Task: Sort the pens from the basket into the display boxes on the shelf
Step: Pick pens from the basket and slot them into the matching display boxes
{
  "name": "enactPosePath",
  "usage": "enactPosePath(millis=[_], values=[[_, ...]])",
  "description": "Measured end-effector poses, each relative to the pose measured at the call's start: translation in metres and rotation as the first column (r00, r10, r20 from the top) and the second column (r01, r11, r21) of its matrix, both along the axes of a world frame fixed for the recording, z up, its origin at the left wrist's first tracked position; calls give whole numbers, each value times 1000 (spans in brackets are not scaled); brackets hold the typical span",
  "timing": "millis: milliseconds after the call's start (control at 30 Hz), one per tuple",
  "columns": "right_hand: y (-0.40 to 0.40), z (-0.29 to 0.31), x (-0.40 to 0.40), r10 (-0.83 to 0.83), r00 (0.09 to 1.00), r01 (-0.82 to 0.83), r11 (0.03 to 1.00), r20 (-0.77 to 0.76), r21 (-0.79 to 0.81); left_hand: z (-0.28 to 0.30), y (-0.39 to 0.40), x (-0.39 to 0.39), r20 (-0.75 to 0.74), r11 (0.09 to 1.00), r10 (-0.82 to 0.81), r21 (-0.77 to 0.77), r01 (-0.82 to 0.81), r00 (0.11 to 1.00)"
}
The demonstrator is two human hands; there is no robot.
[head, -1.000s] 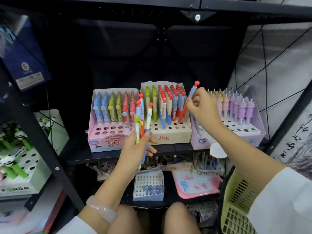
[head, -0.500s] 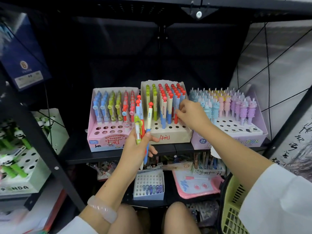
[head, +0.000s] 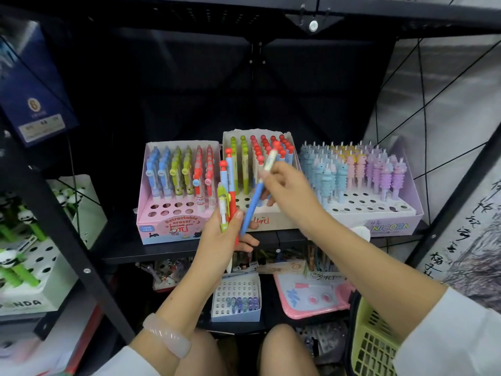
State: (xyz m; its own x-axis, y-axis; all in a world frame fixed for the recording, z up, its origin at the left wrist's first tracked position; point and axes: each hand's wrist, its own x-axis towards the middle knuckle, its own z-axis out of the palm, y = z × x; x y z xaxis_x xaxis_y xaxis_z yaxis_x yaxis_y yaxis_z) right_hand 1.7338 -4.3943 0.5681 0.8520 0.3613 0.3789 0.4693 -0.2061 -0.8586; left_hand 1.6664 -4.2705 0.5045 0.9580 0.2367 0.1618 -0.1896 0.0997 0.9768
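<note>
— On the shelf, working from the left, what stood where?

— A pink box with blue, green and red pens, its front holes unfilled. Just beside it on the right sat a cream box, and beyond that a lilac box of unicorn-topped pens.

— And the hands?

— The left hand was wrapped around a small bundle of pens held upright in front of the gap between the pink and cream boxes. The right hand pinched a single blue pen by its upper barrel, slanted, its red knob high before the cream box and its lower end down by the left fingers.

— So neither hand was slack.

— Neither; each was clamped on pens.

— How would you judge such a pen to handle?

— Light, stiff plastic, smooth enough to slip. I'd say a pinch on the upper barrel, under the knob, suits it best, leaving the lower end free to find a hole. The knob looked like a poor place to grip.

— Any risk?

— The bundle seemed loosely fanned; one could slide out. The rows in the cream box stood close, so a neighbour could be knocked.

— And the basket?

— Yellow-green, at the lower right by the person's knee; I couldn't tell what it held.
</note>
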Motion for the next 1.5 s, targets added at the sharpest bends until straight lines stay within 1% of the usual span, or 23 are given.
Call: enactPosePath(millis=[33, 67, 133, 200, 333, 500, 600, 667, 733, 800, 833, 867, 900, 967, 1000, 1067, 1133, 1200, 1233, 1300, 1400, 1467, 1500], values=[[-5, 5, 4, -42, 999, 41, 996, 2, 78, -1, 2, -1, -13, 1000, 17, -1, -17, 1000], [-10, 10, 9, -97, 995, 92, 988, 36, 124, -2, 3, -1, -20, 999, 36, 17, -36, 999], [-19, 15, 18, -216, 965, 199, 973, 151, 120, -4, 5, -2, -22, 995, 67, 70, -66, 998], [-22, 15, 24, -267, 934, 264, 963, 236, 48, -4, 5, -2, -24, 992, 84, 92, -82, 996], [-21, 2, 32, -237, 923, 292, 945, 304, -150, -2, 5, -1, -34, 993, 84, 84, -81, 996], [-17, -9, 37, -165, 945, 268, 885, 281, -381, 0, 5, -1, -31, 995, 71, 72, -69, 997], [-14, -14, 38, -94, 959, 229, 812, 267, -537, 2, 5, -2, -8, 996, 58, 67, -57, 998], [-14, -17, 38, -83, 963, 226, 772, 258, -594, 3, 4, -2, 6, 996, 47, 70, -47, 999], [-16, -19, 37, -149, 956, 267, 801, 253, -536, 3, 3, -3, 12, 997, 37, 64, -38, 999], [-18, -17, 31, -258, 926, 350, 862, 277, -366, 3, 1, -3, 8, 998, 30, 59, -31, 1000], [-18, -14, 27, -272, 927, 339, 901, 259, -271, 2, 0, -2, 7, 998, 27, 59, -28, 1000], [-17, -11, 22, -229, 950, 270, 944, 211, -189, 2, -2, -2, 9, 998, 22, 59, -22, 1000], [-16, -8, 16, -137, 980, 156, 979, 146, -129, 2, -4, -1, 13, 998, 14, 62, -14, 1000], [-11, -5, 5, 52, 998, -50, 996, 26, -70, 3, -9, -1, 20, 997, -7, 79, 5, 1000], [-10, -4, 1, 97, 995, -97, 994, -9, -57, 4, -12, 0, 22, 997, -16, 82, 14, 1000], [-10, -2, -1, 96, 995, -97, 995, -26, -27, 6, -15, 0, 23, 997, -24, 69, 23, 999], [-16, 3, 1, 36, 999, -35, 998, -37, 43, 6, -17, 0, 10, 999, -25, 43, 25, 1000], [-24, 9, 6, -19, 998, 25, 995, -65, 100, 4, -19, 0, -1, 998, -22, 63, 22, 1000], [-28, 10, 9, -27, 996, 36, 994, -85, 103, 3, -20, 1, -2, 996, -19, 84, 20, 1000], [-30, 9, 10, -15, 993, 20, 999, -121, 44, 1, -23, 2, 4, 995, -20, 101, 19, 1000], [-29, 1, 6, 71, 988, -84, 993, -137, -87, 1, -30, 6, 4, 994, -59, 89, 59, 998], [-30, 0, 6, 76, 992, -86, 992, -104, -96, 2, -32, 8, -8, 994, -99, 48, 99, 995], [-32, 3, 8, 36, 996, -41, 997, -86, -62, 2, -32, 9, -21, 994, -109, 26, 109, 994]])
